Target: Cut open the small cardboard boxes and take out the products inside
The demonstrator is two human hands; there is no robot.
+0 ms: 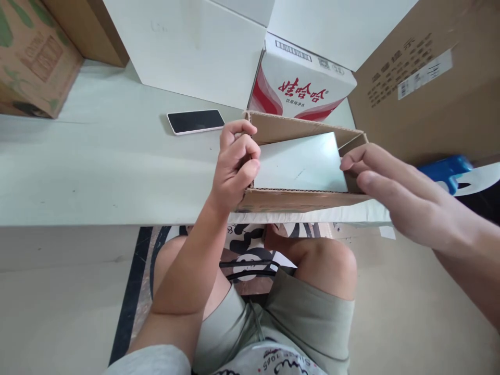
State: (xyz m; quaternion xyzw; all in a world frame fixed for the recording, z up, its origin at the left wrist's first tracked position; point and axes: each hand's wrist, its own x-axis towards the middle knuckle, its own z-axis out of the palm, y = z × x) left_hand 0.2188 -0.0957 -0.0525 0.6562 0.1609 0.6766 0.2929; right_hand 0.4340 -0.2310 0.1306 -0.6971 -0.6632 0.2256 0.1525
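An open-topped brown cardboard box [297, 199] stands near the table's front edge. Inside it lies a smooth, pale white box or panel [302, 162], set at a slight slant, with a gap at the right end. My left hand [237, 164] is closed on the left end of the cardboard box, fingers curled over its edge. At the opposite end, my right hand [406, 195] reaches in from the right with fingers stretched out. Its fingertips are over the box's right end, beside the pale item; whether they touch it I cannot tell.
A phone [195, 122] lies on the pale table [97, 172]. Behind the box stands a white and red carton [300, 86] against white panels [203, 47]. A large brown carton [425, 109] rises at right, near a blue plastic object [445, 171]. Another printed carton [42, 62] is far left.
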